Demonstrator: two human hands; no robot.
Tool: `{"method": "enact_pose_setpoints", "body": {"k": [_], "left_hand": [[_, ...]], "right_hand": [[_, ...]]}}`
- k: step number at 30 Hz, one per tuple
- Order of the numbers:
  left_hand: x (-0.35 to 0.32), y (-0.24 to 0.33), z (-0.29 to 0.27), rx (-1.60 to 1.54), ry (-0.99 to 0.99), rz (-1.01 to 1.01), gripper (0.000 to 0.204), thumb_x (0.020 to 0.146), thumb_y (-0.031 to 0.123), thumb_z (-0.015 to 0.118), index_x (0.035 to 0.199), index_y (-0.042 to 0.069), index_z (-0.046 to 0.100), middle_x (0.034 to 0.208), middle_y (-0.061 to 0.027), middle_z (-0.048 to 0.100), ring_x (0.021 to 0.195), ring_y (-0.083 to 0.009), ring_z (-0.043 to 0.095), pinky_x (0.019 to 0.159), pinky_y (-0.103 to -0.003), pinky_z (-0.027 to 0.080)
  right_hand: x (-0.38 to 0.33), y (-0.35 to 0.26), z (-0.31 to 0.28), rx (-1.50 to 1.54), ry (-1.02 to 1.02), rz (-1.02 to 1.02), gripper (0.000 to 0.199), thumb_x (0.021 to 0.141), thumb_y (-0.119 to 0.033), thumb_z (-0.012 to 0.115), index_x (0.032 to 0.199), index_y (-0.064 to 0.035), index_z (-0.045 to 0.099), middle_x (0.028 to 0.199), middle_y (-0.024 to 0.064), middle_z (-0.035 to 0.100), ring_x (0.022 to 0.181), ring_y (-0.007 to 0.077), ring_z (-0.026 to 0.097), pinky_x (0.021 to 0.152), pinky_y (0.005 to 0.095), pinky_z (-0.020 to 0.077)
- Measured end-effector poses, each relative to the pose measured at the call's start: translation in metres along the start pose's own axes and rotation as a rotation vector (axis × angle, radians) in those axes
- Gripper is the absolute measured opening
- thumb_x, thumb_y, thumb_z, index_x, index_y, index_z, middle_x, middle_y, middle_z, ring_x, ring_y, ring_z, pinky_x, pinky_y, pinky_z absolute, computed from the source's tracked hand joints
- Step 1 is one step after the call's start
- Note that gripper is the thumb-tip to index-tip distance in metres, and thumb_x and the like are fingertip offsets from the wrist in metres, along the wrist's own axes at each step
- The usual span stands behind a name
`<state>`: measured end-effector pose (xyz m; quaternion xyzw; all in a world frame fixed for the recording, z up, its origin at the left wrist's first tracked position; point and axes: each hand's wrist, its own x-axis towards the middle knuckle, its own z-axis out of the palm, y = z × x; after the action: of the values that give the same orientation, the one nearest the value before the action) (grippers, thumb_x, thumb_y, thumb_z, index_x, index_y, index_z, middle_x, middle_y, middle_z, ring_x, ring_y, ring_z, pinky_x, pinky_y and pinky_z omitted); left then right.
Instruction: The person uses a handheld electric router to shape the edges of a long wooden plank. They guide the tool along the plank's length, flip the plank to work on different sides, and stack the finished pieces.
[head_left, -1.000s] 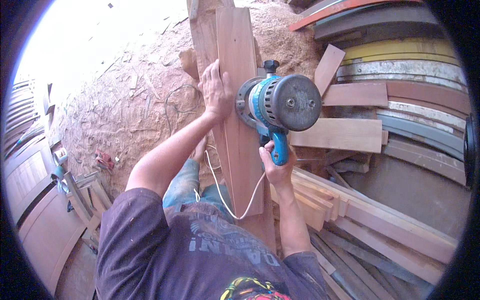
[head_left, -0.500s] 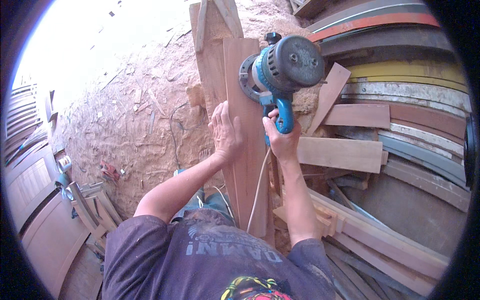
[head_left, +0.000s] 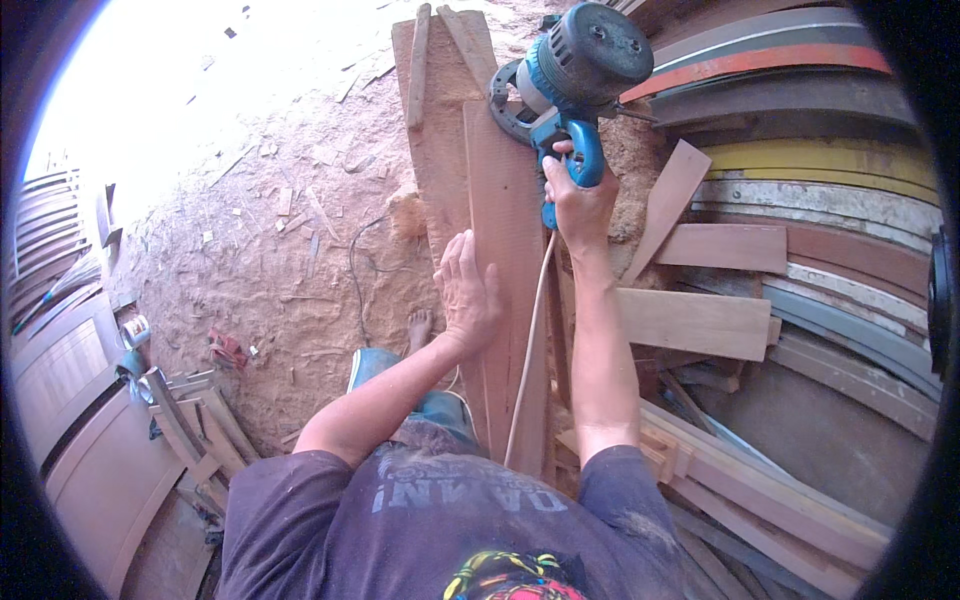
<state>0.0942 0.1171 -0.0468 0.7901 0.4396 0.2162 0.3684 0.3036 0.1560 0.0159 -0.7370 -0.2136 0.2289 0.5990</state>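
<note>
At far left, we have panels [head_left: 110, 450] leaning in a row, probably stood on edge to save floor space. Next comes a red cloth [head_left: 227, 348] on the dusty floor [head_left: 290, 380], then a dark cord [head_left: 355, 270] lying loose.

Our left hand [head_left: 468, 295] is unclenched, laid flat across the left edge of the board [head_left: 505, 200], its fingers together and pointing away from us; we judge that it steadies the wood by pressing rather than gripping. The board lies lengthwise before us on a wider plank [head_left: 440, 180], which seems to serve as its support. Two strips [head_left: 418, 70] rest on that plank's far end.

The router [head_left: 600, 60] is at the board's far right corner; we cannot tell whether its base sits flush. Our right hand [head_left: 580, 205] is wrapped around its blue handle, presumably for control with one arm outstretched. The pale cord [head_left: 530, 370] trails back toward our body, clear of the base. Further right, we see offcuts [head_left: 690, 322] and stacked planks [head_left: 820, 155].
</note>
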Motion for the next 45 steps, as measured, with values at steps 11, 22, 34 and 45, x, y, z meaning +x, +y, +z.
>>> {"method": "enact_pose_setpoints", "body": {"k": [11,22,34,45], "left_hand": [[0.000,-0.004,0.001,-0.025,0.043,0.023,0.063,0.102,0.024,0.060,0.156,-0.002,0.040,0.154,-0.0260,0.046,0.148,-0.0420,0.039,0.123,-0.054,0.029],[0.006,-0.009,0.009,-0.009,0.118,0.119,0.062,0.102,0.028,0.061,0.153,-0.002,0.042,0.150,-0.0260,0.049,0.145,-0.0425,0.041,0.121,-0.055,0.029],[0.056,-0.044,-0.044,0.126,-0.225,0.518,0.123,0.074,0.048,0.095,0.166,0.001,0.027,0.167,-0.0271,0.032,0.157,-0.0456,0.026,0.125,-0.062,0.021],[0.041,0.027,0.082,0.553,-1.124,1.330,0.139,0.053,0.050,0.103,0.168,0.020,0.031,0.169,-0.0108,0.039,0.159,-0.0284,0.034,0.129,-0.058,0.020]], "right_hand": [[-0.065,-0.030,-0.009,0.242,0.224,0.182,0.026,0.092,-0.003,0.073,0.116,0.0001,0.065,0.082,0.0049,0.064,0.058,0.0102,0.056,0.055,0.0303,0.0480],[-0.355,-0.057,-0.167,0.413,0.644,0.558,0.027,0.095,-0.006,0.075,0.119,-0.0079,0.063,0.077,-0.0011,0.052,0.059,0.0101,0.051,0.056,0.0303,0.0471],[-0.651,-0.122,-0.150,0.326,1.325,0.712,0.027,0.096,-0.003,0.071,0.121,-0.0053,0.063,0.080,0.0022,0.056,0.064,0.0104,0.052,0.058,0.0281,0.0434],[-0.694,-0.061,-0.185,0.334,1.305,0.909,0.031,0.095,-0.002,0.069,0.126,-0.0017,0.063,0.087,0.0075,0.064,0.062,0.0112,0.051,0.058,0.0295,0.0446]]}}
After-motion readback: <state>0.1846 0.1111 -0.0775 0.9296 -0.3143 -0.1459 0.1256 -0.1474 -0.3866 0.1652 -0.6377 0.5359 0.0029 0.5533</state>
